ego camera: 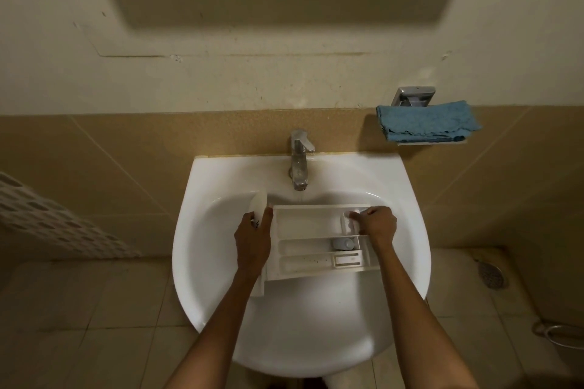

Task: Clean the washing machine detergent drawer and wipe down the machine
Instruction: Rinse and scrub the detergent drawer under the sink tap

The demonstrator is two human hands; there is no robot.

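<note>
A white detergent drawer (319,241) lies across a white sink (221,294) basin, directly below the tap (299,161) at twelve o'clock, where a thin stream appears to run, likely so water rinses its compartments. The left hand (252,238), at nine o'clock, is closed around the drawer's front panel, steadying it. The right hand (376,224), at two o'clock, is curled with fingertips pressed into the far right compartment, probably rubbing residue loose. A folded blue cloth (426,121) waits on a wall shelf at one o'clock, well apart, presumably for wiping.
</note>
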